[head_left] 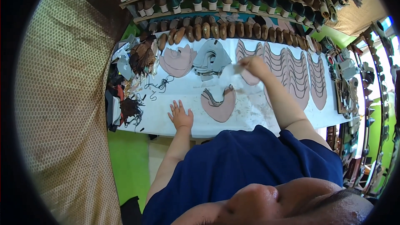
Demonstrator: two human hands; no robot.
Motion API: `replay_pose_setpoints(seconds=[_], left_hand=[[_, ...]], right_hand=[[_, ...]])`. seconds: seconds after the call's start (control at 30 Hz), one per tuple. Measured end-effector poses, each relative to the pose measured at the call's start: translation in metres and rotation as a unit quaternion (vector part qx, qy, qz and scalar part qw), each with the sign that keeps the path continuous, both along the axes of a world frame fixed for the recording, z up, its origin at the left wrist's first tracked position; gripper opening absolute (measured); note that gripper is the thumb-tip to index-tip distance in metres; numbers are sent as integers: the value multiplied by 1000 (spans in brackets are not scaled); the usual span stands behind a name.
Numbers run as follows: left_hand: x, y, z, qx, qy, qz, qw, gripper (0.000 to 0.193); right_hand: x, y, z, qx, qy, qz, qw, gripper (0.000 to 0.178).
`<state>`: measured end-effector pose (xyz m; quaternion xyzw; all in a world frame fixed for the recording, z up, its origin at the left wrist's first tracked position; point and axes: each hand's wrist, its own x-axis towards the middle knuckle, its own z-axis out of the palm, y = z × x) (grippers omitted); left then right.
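Observation:
My left hand (181, 116) lies flat on the white tabletop (166, 108) with its fingers spread, holding nothing. Farther out, my right hand (253, 66) is closed on a pale, thin piece (231, 73), blurred so that its kind is unclear. A stack of grey curved pieces (203, 63) sits just left of it. Between my hands and nearer to me is a pink U-shaped stack of shoe-upper pieces (219, 110) with dark edges. Beside and partly behind my right forearm, overlapping rows of pink U-shaped pieces (298, 81) cover the table's right side.
Pink pieces (178, 61) lie at the back left. Scraps and dark cords (132, 110) crowd the left edge. Brown shoe lasts (223, 30) line the back, below a shelf of heeled shoes (212, 1). Tools and small items (343, 83) hang at the right edge.

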<state>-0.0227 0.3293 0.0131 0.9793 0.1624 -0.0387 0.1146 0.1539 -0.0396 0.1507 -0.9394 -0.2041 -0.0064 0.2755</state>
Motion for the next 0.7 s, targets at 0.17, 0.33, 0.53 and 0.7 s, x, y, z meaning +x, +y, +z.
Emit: replay_pose_setpoints(seconds=[0.17,0.33,0.53,0.7], left_hand=[[-2,0,-1,2,-3,2,1000,73],[0,-1,-2,11,-6,-3,1000,72],[-1,-1,-6,15,-8,-6,1000,73],[0,-1,-5,16,-9,-3,1000,73]], right_hand=[[20,-36,18,-65,-125,-132,981,32],[8,-59,-73,-33,-162,-125,978,28],[-48,-68,-139,-135,-92,2,987,26],[-74,-70,-143,-145,-75,7,987,24]])
